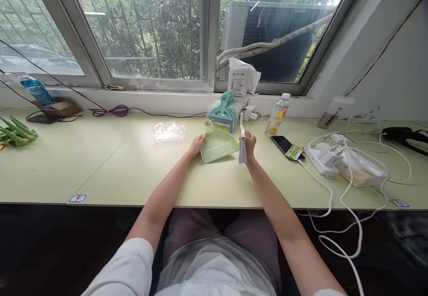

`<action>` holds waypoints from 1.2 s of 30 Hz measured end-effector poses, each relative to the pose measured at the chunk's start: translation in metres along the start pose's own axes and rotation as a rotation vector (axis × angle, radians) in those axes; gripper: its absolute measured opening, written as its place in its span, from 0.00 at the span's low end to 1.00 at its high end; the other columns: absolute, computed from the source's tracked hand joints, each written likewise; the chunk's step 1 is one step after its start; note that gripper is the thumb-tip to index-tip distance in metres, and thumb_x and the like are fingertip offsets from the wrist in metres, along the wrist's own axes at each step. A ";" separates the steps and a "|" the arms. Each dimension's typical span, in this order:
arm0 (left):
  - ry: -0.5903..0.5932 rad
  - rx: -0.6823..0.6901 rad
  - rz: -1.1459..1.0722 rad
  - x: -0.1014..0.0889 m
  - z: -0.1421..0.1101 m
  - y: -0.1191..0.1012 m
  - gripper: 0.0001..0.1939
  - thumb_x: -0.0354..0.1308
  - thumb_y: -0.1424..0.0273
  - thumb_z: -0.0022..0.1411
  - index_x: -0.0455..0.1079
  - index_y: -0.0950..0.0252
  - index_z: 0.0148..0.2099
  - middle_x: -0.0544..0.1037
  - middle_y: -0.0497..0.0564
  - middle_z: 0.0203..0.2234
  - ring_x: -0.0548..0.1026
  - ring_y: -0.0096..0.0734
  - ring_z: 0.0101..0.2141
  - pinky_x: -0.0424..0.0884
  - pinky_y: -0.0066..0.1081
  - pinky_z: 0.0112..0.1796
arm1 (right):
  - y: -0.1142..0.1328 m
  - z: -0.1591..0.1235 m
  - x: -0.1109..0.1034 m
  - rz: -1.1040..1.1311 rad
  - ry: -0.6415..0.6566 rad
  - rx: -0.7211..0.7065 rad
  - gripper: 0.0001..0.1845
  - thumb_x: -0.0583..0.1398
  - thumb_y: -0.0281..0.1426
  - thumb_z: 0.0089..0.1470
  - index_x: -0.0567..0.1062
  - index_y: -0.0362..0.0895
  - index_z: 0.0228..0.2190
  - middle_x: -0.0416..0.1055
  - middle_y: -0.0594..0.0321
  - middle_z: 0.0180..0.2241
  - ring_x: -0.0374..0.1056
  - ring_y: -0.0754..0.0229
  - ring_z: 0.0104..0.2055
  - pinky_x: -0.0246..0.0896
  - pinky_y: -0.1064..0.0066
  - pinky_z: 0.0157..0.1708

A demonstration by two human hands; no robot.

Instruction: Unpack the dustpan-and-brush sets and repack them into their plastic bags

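Observation:
A light green dustpan (219, 144) is tilted just over the table, its handle pointing toward the window. My left hand (197, 144) grips its left edge, fingers closed. In my right hand (250, 145) is a small hand brush (242, 146) with grey bristles, held upright with the bristles down, close to the dustpan's right corner. My fingers are wrapped round the brush. Behind the dustpan stands a stack of teal dustpan and brush sets (223, 112), partly in clear wrap. A crumpled clear plastic wrapper (168, 132) lies left of my left hand.
To the right are a drink bottle (278, 114), a black phone (286, 147), a white power strip (323, 160) with cables and a tissue pack (359, 171). A coiled cable (112, 110) runs along the sill. A green plant-like object (16, 132) lies far left.

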State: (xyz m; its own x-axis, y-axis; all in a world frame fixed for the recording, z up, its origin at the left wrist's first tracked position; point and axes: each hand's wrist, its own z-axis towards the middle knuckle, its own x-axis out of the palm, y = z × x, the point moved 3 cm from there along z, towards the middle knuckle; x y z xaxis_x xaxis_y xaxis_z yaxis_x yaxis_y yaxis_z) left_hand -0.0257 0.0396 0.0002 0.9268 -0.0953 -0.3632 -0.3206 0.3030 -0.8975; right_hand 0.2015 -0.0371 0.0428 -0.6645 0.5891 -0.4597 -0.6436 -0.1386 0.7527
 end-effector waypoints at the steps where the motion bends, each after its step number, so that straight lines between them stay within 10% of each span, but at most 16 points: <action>1: -0.032 0.010 0.105 -0.011 0.002 0.003 0.20 0.47 0.56 0.62 0.72 0.65 0.36 0.77 0.53 0.33 0.71 0.39 0.39 0.64 0.33 0.42 | -0.003 0.003 -0.007 -0.057 -0.032 0.015 0.31 0.38 0.39 0.64 0.74 0.43 0.26 0.72 0.56 0.25 0.65 0.58 0.27 0.54 0.71 0.30; 9: 0.028 -0.018 0.707 -0.042 -0.004 0.006 0.18 0.47 0.60 0.64 0.75 0.60 0.46 0.72 0.57 0.43 0.66 0.44 0.51 0.63 0.33 0.46 | -0.048 0.017 -0.014 -0.532 0.184 0.048 0.20 0.49 0.32 0.60 0.77 0.43 0.27 0.75 0.49 0.35 0.69 0.53 0.40 0.57 0.67 0.39; 18: -0.199 -0.056 0.666 -0.051 -0.008 -0.004 0.17 0.46 0.59 0.66 0.73 0.60 0.42 0.70 0.56 0.43 0.70 0.42 0.46 0.65 0.34 0.42 | -0.044 0.012 -0.009 -0.721 0.236 0.000 0.14 0.57 0.38 0.54 0.77 0.41 0.31 0.72 0.43 0.40 0.62 0.41 0.50 0.47 0.48 0.50; 36: -0.076 0.020 0.810 -0.036 -0.012 -0.009 0.21 0.49 0.55 0.62 0.72 0.61 0.25 0.76 0.58 0.25 0.73 0.42 0.33 0.61 0.33 0.32 | -0.041 0.013 -0.016 -0.746 0.220 0.066 0.14 0.60 0.39 0.47 0.78 0.41 0.30 0.74 0.45 0.38 0.66 0.43 0.47 0.49 0.52 0.48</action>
State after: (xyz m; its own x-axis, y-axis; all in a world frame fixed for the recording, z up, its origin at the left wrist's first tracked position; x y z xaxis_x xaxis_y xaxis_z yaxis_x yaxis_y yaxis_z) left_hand -0.0580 0.0292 0.0184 0.4194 0.2256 -0.8793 -0.8946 0.2669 -0.3583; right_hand 0.2435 -0.0301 0.0255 -0.1297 0.3355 -0.9331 -0.9308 0.2832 0.2312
